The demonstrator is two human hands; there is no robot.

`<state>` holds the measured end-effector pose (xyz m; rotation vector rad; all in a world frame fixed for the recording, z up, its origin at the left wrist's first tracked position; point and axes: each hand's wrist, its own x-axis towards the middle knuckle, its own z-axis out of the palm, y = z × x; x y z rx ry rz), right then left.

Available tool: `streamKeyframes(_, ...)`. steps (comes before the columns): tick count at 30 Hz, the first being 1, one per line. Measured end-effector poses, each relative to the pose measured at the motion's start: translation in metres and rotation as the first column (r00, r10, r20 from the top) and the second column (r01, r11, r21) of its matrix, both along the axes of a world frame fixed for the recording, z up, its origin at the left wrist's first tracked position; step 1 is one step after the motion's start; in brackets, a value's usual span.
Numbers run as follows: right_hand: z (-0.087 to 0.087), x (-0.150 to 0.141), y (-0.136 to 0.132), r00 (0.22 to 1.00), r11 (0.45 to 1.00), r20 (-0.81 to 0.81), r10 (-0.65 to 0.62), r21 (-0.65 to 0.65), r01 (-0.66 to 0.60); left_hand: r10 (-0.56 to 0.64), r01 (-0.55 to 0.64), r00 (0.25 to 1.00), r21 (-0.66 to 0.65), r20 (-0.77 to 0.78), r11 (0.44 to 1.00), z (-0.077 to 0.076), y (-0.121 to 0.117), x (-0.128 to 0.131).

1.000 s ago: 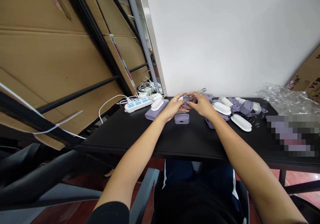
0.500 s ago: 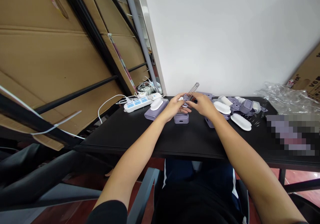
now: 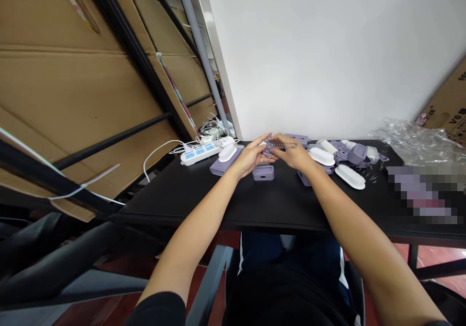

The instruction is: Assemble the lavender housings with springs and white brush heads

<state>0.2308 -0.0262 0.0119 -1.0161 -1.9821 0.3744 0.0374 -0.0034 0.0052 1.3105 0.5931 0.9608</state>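
Coil spring [image 3: 282,144] lies sideways at the middle of the grip, its near end against a small round lilac part [image 3: 269,147], with its far end pointing toward the right hand [image 3: 294,154]. Both hands are held up just above the black table [image 3: 225,200], close together and nearly touching. The left hand [image 3: 251,157] curls around the round part, while the right hand pinches the spring. Neither hand is open, though the fingers hide exactly where each one bears.

The step in hand looks like holding these two pieces together, and it seems to call for both hands to keep them lined up.

Just below the grip sits a lilac box [image 3: 263,172]. Left of it lies a lilac case [image 3: 220,169] topped by a white oval cover [image 3: 227,153], with a power strip [image 3: 198,154] beyond. To the right of the grip are more white oval covers [image 3: 349,176], lilac pieces and a crumpled plastic bag [image 3: 407,141].
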Motion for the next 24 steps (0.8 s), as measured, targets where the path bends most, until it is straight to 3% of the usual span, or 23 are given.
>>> streamKeyframes(7,0.000,-0.006,-0.002,0.999,0.995,-0.022,-0.025,-0.101,0.023,0.035,-0.035,0.999,0.014,0.013,0.999,0.001,0.000,0.000)
streamKeyframes(11,-0.001,-0.011,0.001,0.956,0.974,-0.292,-0.030,-0.222,-0.037,0.091,-0.090,0.995,0.038,-0.027,0.995,0.000,0.003,-0.001)
streamKeyframes(14,0.002,-0.016,-0.001,0.841,0.917,-0.528,-0.119,-0.383,-0.111,0.143,-0.138,0.988,0.086,-0.055,0.987,-0.001,0.005,0.000)
streamKeyframes(18,0.006,-0.023,-0.006,0.791,0.784,-0.570,-0.223,-0.587,-0.202,0.210,-0.177,0.963,0.190,-0.172,0.966,-0.004,0.007,0.004)
streamKeyframes(21,0.007,-0.023,-0.006,0.743,0.766,-0.601,-0.295,-0.614,-0.192,0.325,-0.215,0.901,0.355,-0.288,0.910,-0.008,0.009,0.005)
streamKeyframes(24,0.009,-0.016,-0.002,0.635,0.818,-0.671,-0.384,-0.566,-0.104,0.556,-0.288,0.756,0.588,-0.345,0.756,-0.009,0.010,0.001)
